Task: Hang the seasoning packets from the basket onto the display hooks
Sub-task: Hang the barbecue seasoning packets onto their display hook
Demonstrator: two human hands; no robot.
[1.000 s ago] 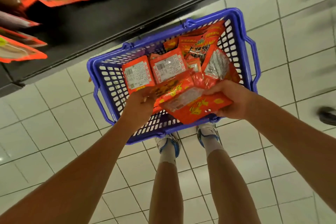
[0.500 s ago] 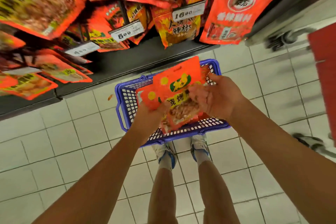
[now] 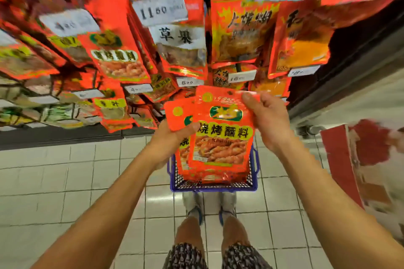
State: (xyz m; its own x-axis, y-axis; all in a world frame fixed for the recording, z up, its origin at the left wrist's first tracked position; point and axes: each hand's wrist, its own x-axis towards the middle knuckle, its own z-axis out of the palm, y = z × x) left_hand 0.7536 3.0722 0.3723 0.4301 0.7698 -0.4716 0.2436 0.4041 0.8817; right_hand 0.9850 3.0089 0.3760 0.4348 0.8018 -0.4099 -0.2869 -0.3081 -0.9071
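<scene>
head view | step: lifting packets toward the hooks | left hand point(image 3: 172, 137) grips 1 back packet point(image 3: 177, 113) | right hand point(image 3: 269, 120) pinches the front packet point(image 3: 220, 137) at its 1 o'clock corner | basket point(image 3: 213, 185) on the floor at 6 o'clock | next: I think, line the packet's hole up with a free hook

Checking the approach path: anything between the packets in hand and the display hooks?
No loose obstacle shows. The left hand and right hand hold the seasoning packets above the basket, below the display. The rows are crowded with hanging packets and price tags; no bare hook is visible.
</scene>
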